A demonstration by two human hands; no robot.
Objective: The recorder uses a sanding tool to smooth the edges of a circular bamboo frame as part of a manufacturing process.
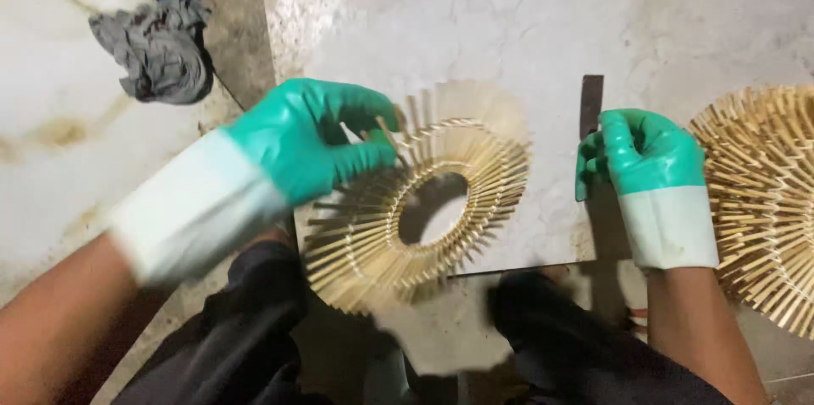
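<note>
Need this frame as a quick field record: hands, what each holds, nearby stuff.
left hand: green-gloved left hand grips the wooden stick ring at its upper-left edge
right hand: green-gloved right hand holds a dark flat tool upright
ring state: tilted, blurred
surface: pale slab
right edge: second stick ring
upper left: grey rag

Green-and-white gloves point(297, 146), tan stick ring point(415, 201)

Left hand point(309, 144) grips stick ring point(420, 201); right hand point(644, 155) apart.
</note>
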